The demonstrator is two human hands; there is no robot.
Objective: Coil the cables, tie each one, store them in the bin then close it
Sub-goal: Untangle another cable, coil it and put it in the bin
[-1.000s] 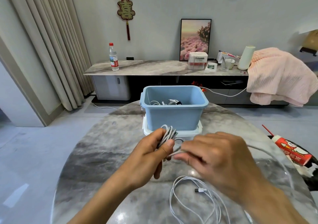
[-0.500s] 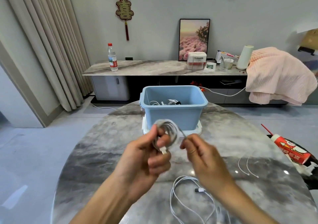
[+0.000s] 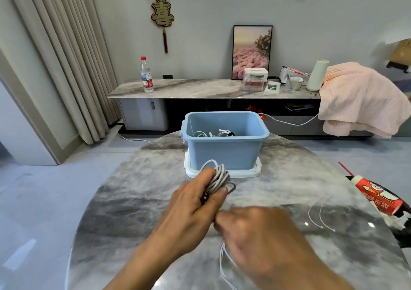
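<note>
We hold the coiled cable [image 3: 219, 179] in our left hand [image 3: 195, 209], fingers and thumb curled round the bundle. Our right hand [image 3: 258, 234] sits just beside it, fingertips at the left thumb; we cannot tell what they pinch. Beyond the grip stands the open bin [image 3: 224, 150] on its lid [image 3: 222, 174]. Under the right hand lies a loose cable [image 3: 223, 265]

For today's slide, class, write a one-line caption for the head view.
Left hand grips a coiled cable before the open blue bin; right hand works at its end.
</note>
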